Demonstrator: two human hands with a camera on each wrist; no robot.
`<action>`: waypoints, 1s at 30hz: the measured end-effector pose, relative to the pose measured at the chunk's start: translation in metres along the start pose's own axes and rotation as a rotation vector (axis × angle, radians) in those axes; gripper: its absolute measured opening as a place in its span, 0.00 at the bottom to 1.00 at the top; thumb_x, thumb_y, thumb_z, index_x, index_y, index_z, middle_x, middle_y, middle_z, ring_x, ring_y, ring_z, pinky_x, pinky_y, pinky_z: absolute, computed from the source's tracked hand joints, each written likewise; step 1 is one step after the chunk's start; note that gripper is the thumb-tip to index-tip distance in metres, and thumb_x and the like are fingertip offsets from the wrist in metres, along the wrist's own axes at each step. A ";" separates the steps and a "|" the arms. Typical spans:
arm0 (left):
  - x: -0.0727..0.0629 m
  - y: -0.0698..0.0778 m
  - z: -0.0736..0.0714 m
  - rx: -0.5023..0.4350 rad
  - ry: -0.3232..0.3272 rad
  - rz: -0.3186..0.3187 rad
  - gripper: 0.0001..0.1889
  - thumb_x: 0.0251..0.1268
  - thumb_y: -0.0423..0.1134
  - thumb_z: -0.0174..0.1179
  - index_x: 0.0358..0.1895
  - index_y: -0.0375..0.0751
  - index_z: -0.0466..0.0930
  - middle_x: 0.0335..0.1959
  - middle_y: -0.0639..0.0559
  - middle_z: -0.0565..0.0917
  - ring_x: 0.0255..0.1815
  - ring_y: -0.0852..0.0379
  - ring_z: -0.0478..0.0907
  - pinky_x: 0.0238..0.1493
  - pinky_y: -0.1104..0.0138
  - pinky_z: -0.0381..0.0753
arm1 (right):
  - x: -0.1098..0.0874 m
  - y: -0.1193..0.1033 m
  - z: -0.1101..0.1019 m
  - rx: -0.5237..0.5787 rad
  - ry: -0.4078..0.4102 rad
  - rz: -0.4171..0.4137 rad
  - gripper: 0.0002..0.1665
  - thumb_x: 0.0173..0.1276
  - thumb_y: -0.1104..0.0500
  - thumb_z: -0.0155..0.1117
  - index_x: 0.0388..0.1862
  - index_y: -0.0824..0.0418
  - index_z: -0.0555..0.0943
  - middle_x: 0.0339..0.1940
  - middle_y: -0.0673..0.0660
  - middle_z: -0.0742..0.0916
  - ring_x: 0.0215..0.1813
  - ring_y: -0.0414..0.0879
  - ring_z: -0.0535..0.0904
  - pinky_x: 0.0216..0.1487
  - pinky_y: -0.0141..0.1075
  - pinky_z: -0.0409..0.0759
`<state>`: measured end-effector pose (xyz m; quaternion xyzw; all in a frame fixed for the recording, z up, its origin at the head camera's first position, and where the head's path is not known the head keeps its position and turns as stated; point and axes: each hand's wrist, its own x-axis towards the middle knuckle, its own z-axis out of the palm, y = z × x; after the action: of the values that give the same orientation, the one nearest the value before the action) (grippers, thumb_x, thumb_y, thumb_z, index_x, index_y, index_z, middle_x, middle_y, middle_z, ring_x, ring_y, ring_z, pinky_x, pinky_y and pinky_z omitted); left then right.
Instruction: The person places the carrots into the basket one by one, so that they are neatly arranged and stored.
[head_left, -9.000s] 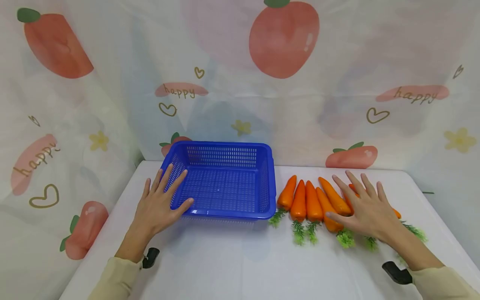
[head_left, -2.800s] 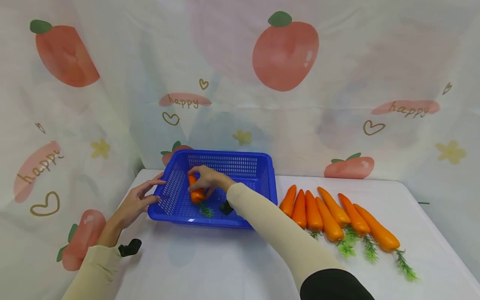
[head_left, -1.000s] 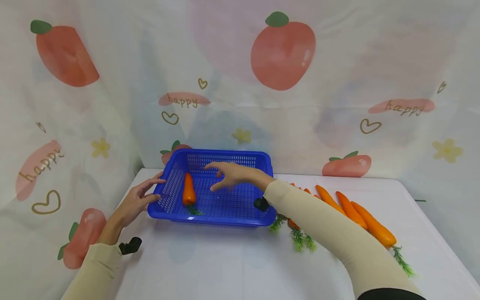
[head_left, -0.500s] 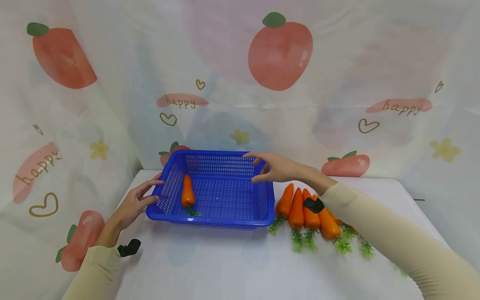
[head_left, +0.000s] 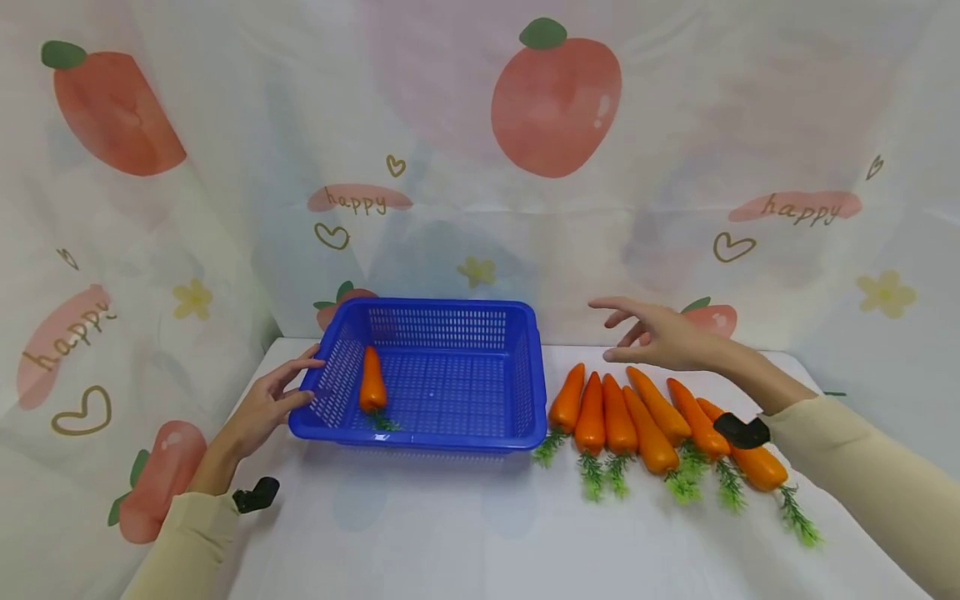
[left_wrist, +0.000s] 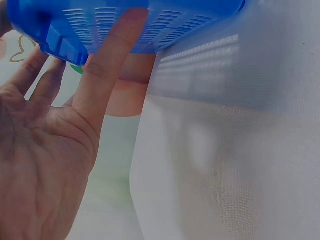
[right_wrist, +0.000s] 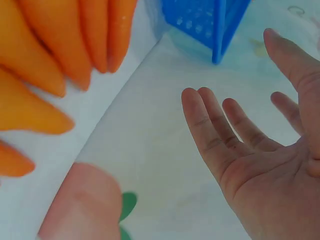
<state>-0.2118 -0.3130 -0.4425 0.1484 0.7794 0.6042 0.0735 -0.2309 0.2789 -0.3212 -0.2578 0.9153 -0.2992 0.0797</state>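
A blue perforated plastic basket (head_left: 450,437) stands at the back of the table, left of centre. One orange carrot (head_left: 372,382) with a green leafy tuft lies inside, near its left wall. My left hand (head_left: 264,403) rests against the basket's left end; in the left wrist view its extended thumb (left_wrist: 107,65) touches the perforated side. Several carrots (head_left: 589,414) lie fanned side by side to the right of the basket, tips toward the back and leaves toward the front. Above and behind them hovers my right hand (head_left: 663,335), holding nothing, fingers loosely extended.
A white cloth-covered table (head_left: 442,533) carries everything. A fruit-printed curtain (head_left: 465,125) hangs close behind the basket and along the sides. Black wrist straps (head_left: 257,495) with camera mounts sit at the sleeve ends.
My right hand set a carrot in the basket, let go, and moved right, out over the other carrots. My left hand went from spread above the basket to touching its left end.
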 end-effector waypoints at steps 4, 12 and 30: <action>0.000 0.001 0.000 0.008 -0.002 -0.007 0.26 0.77 0.35 0.56 0.74 0.37 0.66 0.86 0.48 0.47 0.79 0.24 0.51 0.49 0.58 0.88 | -0.026 0.015 -0.011 -0.038 0.046 -0.015 0.46 0.67 0.55 0.75 0.80 0.56 0.64 0.60 0.64 0.83 0.46 0.50 0.86 0.47 0.46 0.87; -0.002 0.002 0.000 0.031 -0.002 -0.022 0.28 0.76 0.36 0.57 0.76 0.39 0.65 0.86 0.49 0.45 0.79 0.24 0.50 0.51 0.56 0.87 | -0.072 0.046 -0.022 -0.049 0.081 0.073 0.48 0.66 0.59 0.75 0.81 0.54 0.62 0.62 0.65 0.81 0.49 0.56 0.86 0.37 0.34 0.86; -0.001 0.004 0.000 -0.025 -0.024 -0.038 0.29 0.76 0.37 0.56 0.78 0.42 0.64 0.86 0.52 0.45 0.79 0.26 0.51 0.50 0.56 0.87 | -0.122 0.091 -0.018 -0.007 0.033 0.206 0.48 0.69 0.58 0.72 0.80 0.65 0.57 0.61 0.75 0.79 0.46 0.54 0.87 0.36 0.38 0.88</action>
<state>-0.2104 -0.3128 -0.4385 0.1400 0.7737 0.6104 0.0960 -0.1705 0.4147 -0.3613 -0.1577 0.9392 -0.2903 0.0937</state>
